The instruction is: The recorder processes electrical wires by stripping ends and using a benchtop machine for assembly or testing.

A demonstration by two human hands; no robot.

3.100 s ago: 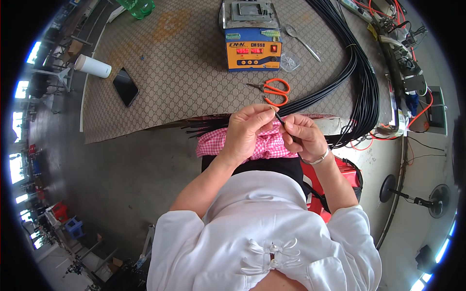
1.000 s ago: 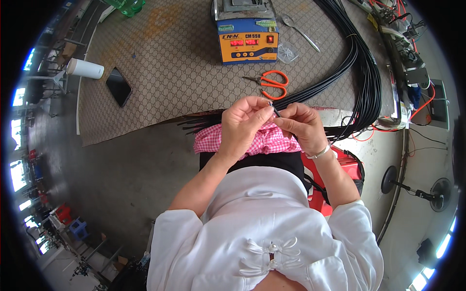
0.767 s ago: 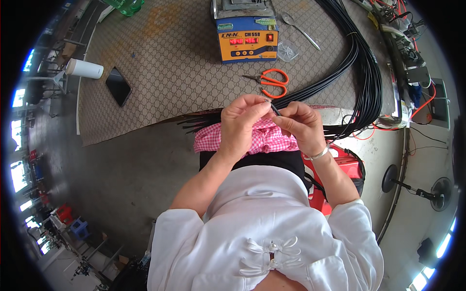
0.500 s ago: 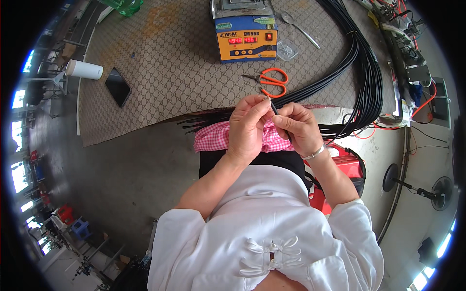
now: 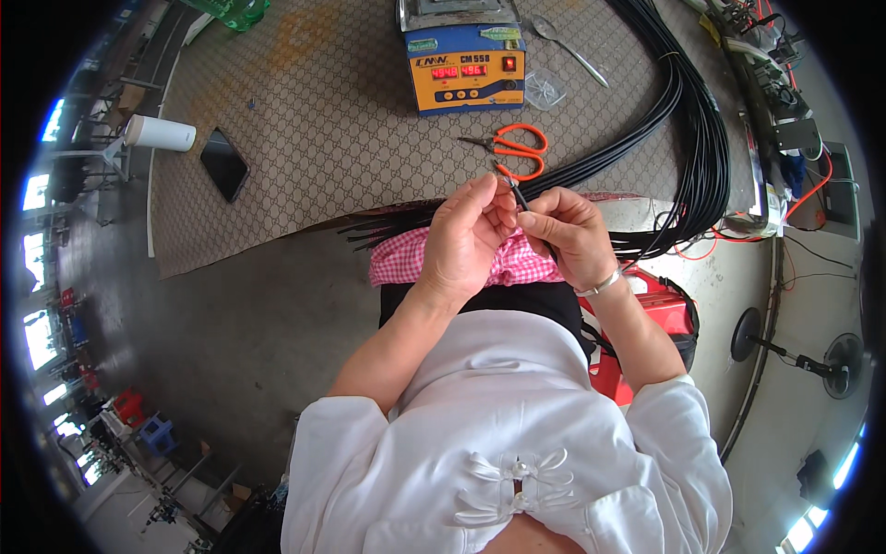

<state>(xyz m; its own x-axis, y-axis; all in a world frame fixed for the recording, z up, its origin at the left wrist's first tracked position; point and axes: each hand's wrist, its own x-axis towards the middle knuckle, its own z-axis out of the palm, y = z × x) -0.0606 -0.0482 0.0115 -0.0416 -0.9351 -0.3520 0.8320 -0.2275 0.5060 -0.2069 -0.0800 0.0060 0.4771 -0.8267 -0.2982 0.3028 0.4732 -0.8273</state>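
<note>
Head view: the right hand (image 5: 574, 242) has its grip pinched on a thin, round, black cable (image 5: 520, 197). The left hand (image 5: 458, 245) has grip partly open, beside the tip.

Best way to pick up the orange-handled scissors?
By the orange handle loops, likely from the right: the scissors lie flat on the table, loops right, blades pointing left. The right hand is occupied with a black cable.

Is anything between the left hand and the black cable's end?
Nothing visible. The right hand pinches the black cable, its end close beside the left hand; whether they touch is unclear. The orange-handled scissors lie beyond, on the table.
</note>
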